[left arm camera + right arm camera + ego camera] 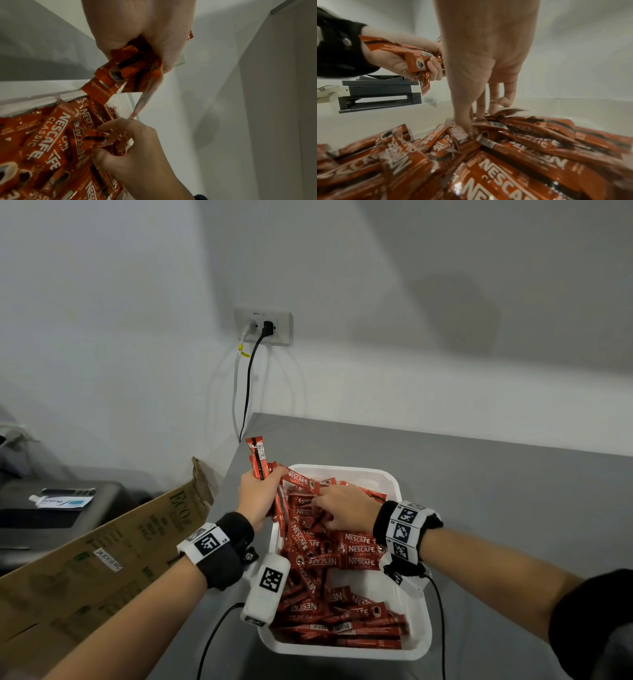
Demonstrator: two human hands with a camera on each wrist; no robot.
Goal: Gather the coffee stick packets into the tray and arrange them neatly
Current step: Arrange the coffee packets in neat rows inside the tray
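Fingers of the left hand (257, 494) were curled round a bundle of red coffee stick packets (259, 456), its top ends standing clear above the fist at the far-left corner of the white tray (416, 642). From the left-wrist view the bundle (120, 70) looked uneven, ends stepped and one packet hanging loose below the grip. To the right of that fist, the right hand (344, 506) reached down into the loose pile (329, 556), its fingertips (464, 125) pressed together and dug among the crossed sticks; the left-wrist view suggested they were pinching one packet (93, 136), though blur kept that from being certain. Nearer than both hands, a row of packets (356, 635) lay flat and parallel along the tray's near wall, while those under the fingers pointed every way.

Done well, the step would probably mean lifting one stick at a time by its end, turning it to match the bundle, and squaring the ends before laying the lot beside the tidy row. A tight left grip could crease the packets. A cardboard box (102, 559) stood left of the counter (496, 491).
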